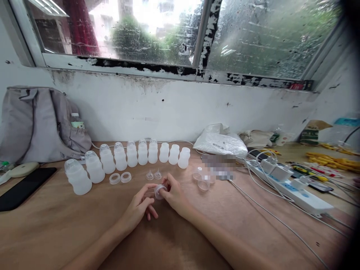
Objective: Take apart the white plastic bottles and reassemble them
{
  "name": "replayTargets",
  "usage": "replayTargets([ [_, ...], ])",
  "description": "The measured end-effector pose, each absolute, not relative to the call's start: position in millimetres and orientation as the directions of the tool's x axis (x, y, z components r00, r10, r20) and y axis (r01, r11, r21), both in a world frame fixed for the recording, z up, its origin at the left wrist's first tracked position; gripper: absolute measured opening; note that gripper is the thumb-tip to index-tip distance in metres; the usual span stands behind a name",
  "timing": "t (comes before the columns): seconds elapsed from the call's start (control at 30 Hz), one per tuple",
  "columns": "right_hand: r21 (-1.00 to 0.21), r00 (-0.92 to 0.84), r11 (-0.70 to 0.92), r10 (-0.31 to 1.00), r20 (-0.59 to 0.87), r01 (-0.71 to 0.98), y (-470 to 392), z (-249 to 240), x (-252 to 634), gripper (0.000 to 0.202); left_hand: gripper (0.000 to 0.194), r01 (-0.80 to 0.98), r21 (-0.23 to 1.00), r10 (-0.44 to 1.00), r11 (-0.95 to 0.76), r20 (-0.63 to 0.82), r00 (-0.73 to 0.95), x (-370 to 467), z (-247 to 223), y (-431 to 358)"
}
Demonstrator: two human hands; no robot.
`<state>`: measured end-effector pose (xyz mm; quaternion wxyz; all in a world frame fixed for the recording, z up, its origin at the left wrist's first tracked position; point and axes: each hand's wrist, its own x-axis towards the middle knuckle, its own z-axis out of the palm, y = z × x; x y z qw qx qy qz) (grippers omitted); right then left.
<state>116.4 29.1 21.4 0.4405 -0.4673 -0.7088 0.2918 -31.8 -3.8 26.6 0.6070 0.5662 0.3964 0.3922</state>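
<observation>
In front of me, my right hand [171,190] pinches a translucent baby-bottle collar ring [158,192], its thumb pressed at the opening. My left hand [143,204] meets the ring from the left, index finger along its far side and the lower fingers loosely curled. Whether a teat sits inside the ring is hard to make out. Just beyond, two clear teats [153,174] stand on the table. Two more collar rings [120,178] lie to their left. Clear dome caps [203,183] are grouped right of my hands.
An arc of frosted baby bottles [120,157] lines the back; those at left wear clear caps, three at right are uncapped. A phone [26,187] and backpack [42,123] are at left. A white plastic bag [221,140], power strip [292,191] and trailing cables occupy the right.
</observation>
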Motion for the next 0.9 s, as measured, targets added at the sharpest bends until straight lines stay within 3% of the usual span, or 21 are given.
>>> replayTargets([
  [0.2,-0.800,-0.182,0.429,0.903,0.389,0.419,36,14,122,0.018,0.044,-0.072,0.989,0.907,0.131,-0.091,0.410,-27,31,-9],
  [0.33,-0.807,-0.212,0.455,0.890,0.403,0.377,37,13,123,0.016,0.048,-0.148,0.979,0.960,0.143,-0.100,0.262,-27,27,-1],
  [0.43,-0.787,-0.259,0.493,0.869,0.422,0.371,34,14,121,0.015,0.057,-0.110,0.992,0.979,0.068,-0.045,0.200,-29,21,7],
  [0.57,-0.705,-0.328,0.562,0.826,0.458,0.433,34,16,117,0.016,0.037,0.009,0.994,0.966,-0.107,0.102,0.238,-36,15,14],
  [0.67,-0.638,-0.325,0.576,0.816,0.478,0.510,47,21,117,0.018,0.032,-0.004,0.990,0.983,-0.144,0.143,0.115,-46,16,20],
  [0.8,-0.573,-0.140,0.478,0.834,0.533,0.666,88,38,122,0.031,0.035,-0.101,0.990,0.993,-0.102,0.095,-0.070,-61,19,29],
  [0.9,-0.462,-0.067,0.321,0.872,0.486,0.827,123,56,126,0.042,0.036,-0.204,0.977,0.993,-0.055,0.033,-0.110,-69,19,34],
])
